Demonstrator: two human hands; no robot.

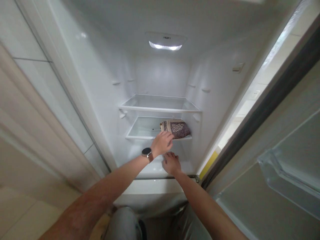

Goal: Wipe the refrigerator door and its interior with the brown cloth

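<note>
My left hand (163, 144), with a round dark-faced watch (147, 152) on its wrist, is at the front edge of the lower glass shelf (142, 128). Its fingers are loosely bent and slightly apart, just in front of a folded brown and beige patterned cloth (178, 129). Whether the fingertips touch the cloth or the shelf edge, I cannot tell. Lower and a little to the right, my right hand (172, 163) reaches into the bottom of the fridge, palm down with its fingers forward. No held thing shows in either hand; the undersides of both are hidden.
An upper glass shelf (160, 102) spans the fridge above the cloth. A lit lamp (165, 45) is on the back wall. The open door (280, 156), with a clear plastic bin (290, 183), stands close on the right. A tiled wall (32, 36) borders the left side.
</note>
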